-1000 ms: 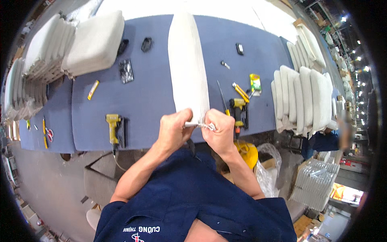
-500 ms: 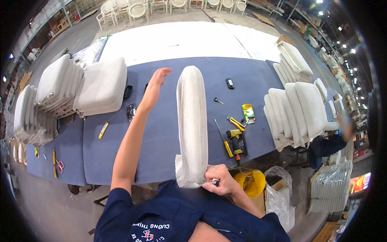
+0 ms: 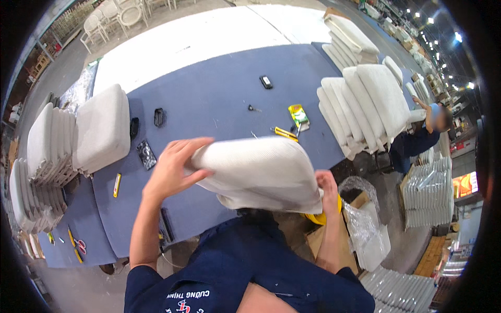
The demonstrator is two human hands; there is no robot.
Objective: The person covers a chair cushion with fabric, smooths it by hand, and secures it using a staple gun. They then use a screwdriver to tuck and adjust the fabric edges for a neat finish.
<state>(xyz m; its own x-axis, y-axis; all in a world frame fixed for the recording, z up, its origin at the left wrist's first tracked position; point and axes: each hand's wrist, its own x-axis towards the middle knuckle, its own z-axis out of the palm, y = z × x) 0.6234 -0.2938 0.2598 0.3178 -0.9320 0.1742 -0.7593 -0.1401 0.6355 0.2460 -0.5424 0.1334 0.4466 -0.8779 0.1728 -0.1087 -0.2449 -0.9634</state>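
Note:
A pale grey padded seat cushion [image 3: 255, 169] is tilted in front of my body at the table's near edge. My left hand [image 3: 177, 169] has its thumb and fingers around the cushion's left end. At the right end, my right hand [image 3: 327, 189] grips a corner where the fabric edge shows. Beyond the cushion lie a yellow-handled tool [image 3: 285, 133] and a yellow-green small box [image 3: 298, 116] on the blue table. The nail gun and screwdriver seen earlier are hidden behind the cushion.
Cushion stacks stand left [image 3: 102, 130] and right [image 3: 365, 107] on the blue table [image 3: 209, 83]. A black packet [image 3: 146, 155], a yellow cutter [image 3: 117, 185] and scissors [image 3: 80, 245] lie left. A yellow bucket [image 3: 317, 218] is below the right edge. A co-worker [image 3: 417, 138] is at right.
The cushion has gone from standing edge-on to lying tilted sideways. My left hand, free in the air before, now holds its left end; my right hand has moved right. The view has turned.

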